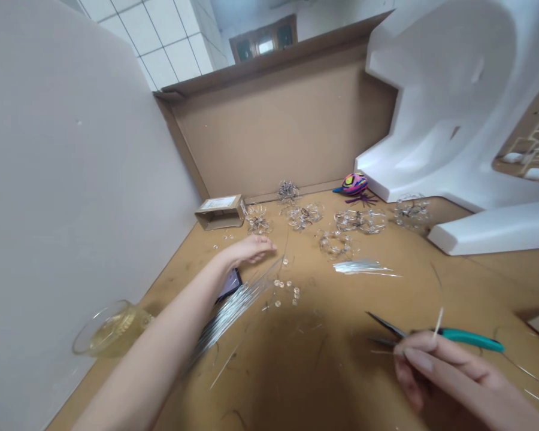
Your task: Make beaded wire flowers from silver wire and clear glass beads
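Observation:
My right hand is at the lower right, thumb and forefinger pinched on a thin wire that sticks up above the fingers. Just behind it are pliers with a teal handle, their dark pointed jaws apart; the hand partly covers them. My left hand reaches out over the table, fingers curled together; whatever they may hold is too small to see. Close to its right lie several clear beads. Under the left forearm runs a bundle of silvery wires, and a phone is partly hidden there.
Several beaded wire rings sit along the back, near a small open cardboard box and a colourful wrapped bundle. A second wire bundle lies mid-table. At left is a glass cup of yellowish liquid. White moulded foam stands at right.

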A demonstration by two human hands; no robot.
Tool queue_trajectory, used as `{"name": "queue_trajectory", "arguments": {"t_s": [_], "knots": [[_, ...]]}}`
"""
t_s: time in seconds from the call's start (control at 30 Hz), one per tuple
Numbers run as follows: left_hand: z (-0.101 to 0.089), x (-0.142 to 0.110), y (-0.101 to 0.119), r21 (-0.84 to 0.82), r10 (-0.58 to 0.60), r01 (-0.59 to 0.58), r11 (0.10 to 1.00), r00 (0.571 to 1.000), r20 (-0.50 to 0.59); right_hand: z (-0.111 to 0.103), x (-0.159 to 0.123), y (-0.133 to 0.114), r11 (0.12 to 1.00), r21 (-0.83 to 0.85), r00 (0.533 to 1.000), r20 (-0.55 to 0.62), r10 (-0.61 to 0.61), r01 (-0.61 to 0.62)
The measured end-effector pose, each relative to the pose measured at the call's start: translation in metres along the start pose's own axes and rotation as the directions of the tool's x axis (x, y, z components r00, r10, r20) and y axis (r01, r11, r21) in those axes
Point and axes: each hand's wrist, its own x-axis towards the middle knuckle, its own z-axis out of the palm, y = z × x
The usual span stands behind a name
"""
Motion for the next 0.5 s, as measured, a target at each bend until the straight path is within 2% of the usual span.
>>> {"name": "queue_trajectory", "arguments": {"t_s": [0.13,0.2,0.3,0.4,0.5], "knots": [[0.031,-0.016,0.013,-0.039,0.069,-0.068,0.997,0.998,0.008,0.003,-0.002,-0.01,0.981,-0.15,0.992,-0.009,-0.124,0.121],[0.046,-0.024,0.013,-0.083,0.107,-0.109,0.991,0.994,-0.025,0.006,-0.004,-0.015,0.963,-0.203,0.982,-0.028,-0.186,0.177],[0.067,-0.031,0.005,-0.12,0.111,-0.118,0.986,0.992,-0.062,0.01,-0.008,-0.019,0.956,-0.196,0.972,-0.044,-0.231,0.218],[0.079,-0.034,-0.002,-0.201,0.078,-0.104,0.974,0.988,-0.132,0.013,-0.008,-0.02,0.957,-0.175,0.971,-0.015,-0.238,0.232],[0.082,-0.044,0.0,-0.348,0.035,-0.116,0.93,0.972,-0.23,0.012,-0.004,-0.019,0.96,-0.162,0.972,-0.013,-0.233,0.228]]}}
